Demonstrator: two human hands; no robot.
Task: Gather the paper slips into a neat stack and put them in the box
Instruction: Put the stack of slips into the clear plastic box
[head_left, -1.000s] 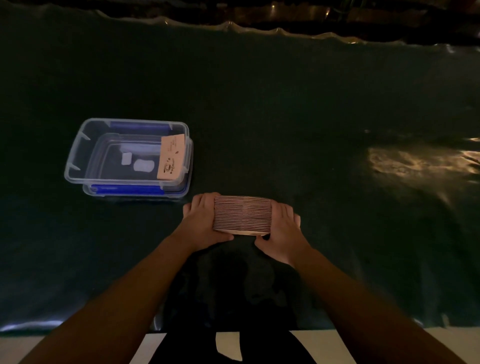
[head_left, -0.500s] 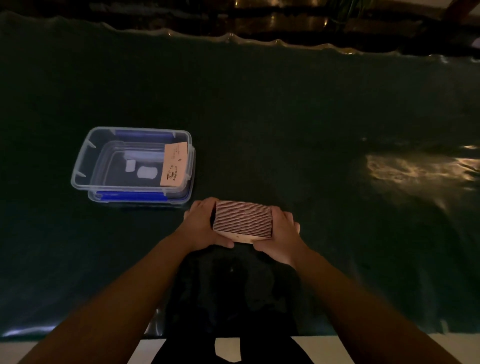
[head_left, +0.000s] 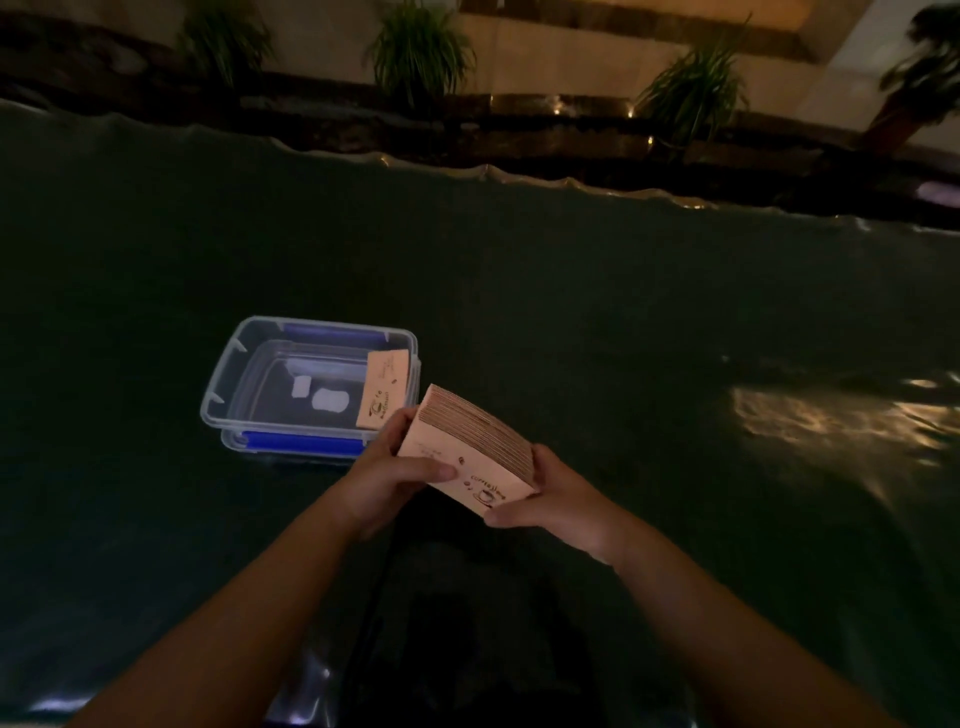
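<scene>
Paper slips (head_left: 470, 457), a thick pinkish stack of them, sit gripped between both hands above the dark green table cover (head_left: 623, 338), just to the right of the box and near its front right corner. Left hand (head_left: 387, 480) clamps the near left side, thumb pressed flat across the printed top slip; right hand (head_left: 550, 499) wraps the right end, fingers curled behind the stack and thumb along its lower edge. Stack is tilted, its layered edge facing up and to the right, a little cup drawing and some lettering showing on the face. Clear plastic box (head_left: 228, 384) with blue clips rests open on the cover, and one single slip (head_left: 382, 397) leans inside against its right wall. Potted plants (head_left: 421, 52) line the ledge beyond the table.
</scene>
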